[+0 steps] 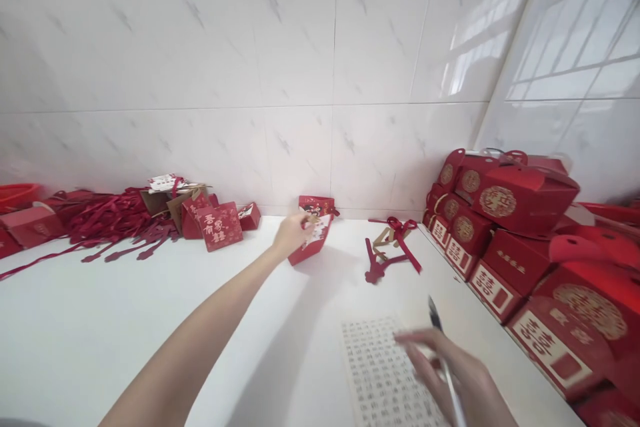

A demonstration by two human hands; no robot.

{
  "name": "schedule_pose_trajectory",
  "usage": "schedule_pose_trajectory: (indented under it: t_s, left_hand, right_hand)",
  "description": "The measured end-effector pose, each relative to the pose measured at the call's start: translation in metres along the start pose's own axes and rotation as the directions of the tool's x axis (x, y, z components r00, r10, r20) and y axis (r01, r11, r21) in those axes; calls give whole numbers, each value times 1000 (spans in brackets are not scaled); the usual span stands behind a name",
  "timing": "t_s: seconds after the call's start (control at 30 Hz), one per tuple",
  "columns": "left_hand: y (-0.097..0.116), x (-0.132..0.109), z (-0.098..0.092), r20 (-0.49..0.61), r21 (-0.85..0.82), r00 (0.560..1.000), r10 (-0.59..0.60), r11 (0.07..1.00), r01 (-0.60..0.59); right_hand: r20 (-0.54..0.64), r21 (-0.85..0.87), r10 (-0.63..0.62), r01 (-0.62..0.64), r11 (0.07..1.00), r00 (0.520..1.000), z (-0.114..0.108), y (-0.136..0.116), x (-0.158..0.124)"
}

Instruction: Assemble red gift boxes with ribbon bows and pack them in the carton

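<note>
Small red box (307, 253): at our desk (150, 327), near the wall (300, 153), long side slanting up to the right | our left hand (290, 237) is nearest, fingers pinching its top, box just right of them | our right hand (470, 377) has fingers curled round a pen (452, 387), by the paper (375, 367) | big boxes (500, 203) pile up far right

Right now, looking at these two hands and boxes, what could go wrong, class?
The left hand might push the red box it holds into the patterned box behind it. The pen in the right hand could stray and mark the written sheet. The layered stack of boxes at right might topple if bumped.
</note>
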State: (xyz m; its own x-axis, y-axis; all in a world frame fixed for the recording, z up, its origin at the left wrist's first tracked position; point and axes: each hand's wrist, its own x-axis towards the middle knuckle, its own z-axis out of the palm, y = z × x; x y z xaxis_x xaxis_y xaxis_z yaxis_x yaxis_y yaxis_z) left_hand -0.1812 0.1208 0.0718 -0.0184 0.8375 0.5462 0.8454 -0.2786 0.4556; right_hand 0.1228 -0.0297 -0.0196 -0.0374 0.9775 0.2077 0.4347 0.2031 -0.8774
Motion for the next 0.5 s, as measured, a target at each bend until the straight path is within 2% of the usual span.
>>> schedule_pose_trajectory:
  t_s: [0.07, 0.1, 0.17, 0.23, 0.3, 0.37, 0.43, 0.5]
  left_hand:
    - [44, -19, 17, 25, -14, 993, 117, 993, -116]
    - [65, -28, 24, 18, -21, 984, 176, 984, -175]
    - [105, -44, 35, -70, -19, 946, 316, 948, -318]
    - [138, -59, 43, -222, -4, 885, 409, 908, -420]
    - [161, -71, 50, -359, 1, 833, 421, 893, -451]
    - [178, -79, 55, -447, -14, 807, 385, 899, -437]
    - [188, -85, 59, -471, -55, 814, 340, 909, -412]
    - [193, -86, 59, -409, -120, 865, 291, 923, -367]
  right_hand:
    - [102, 49, -109, 105, 993, 989, 5, -28, 24]
    - [100, 146, -207, 192, 970, 973, 7, -41, 36]
    - [-23, 294, -323, 315, 902, 946, 7, -61, 57]
    - [-181, 317, -361, 402, 859, 915, 1, -76, 69]
    - [-262, 281, -369, 436, 855, 892, -8, -89, 73]
    - [-267, 212, -384, 443, 871, 884, -20, -101, 74]
    - [-255, 95, -409, 443, 891, 876, -30, -109, 77]
    - [-252, -26, -435, 444, 896, 864, -37, -111, 86]
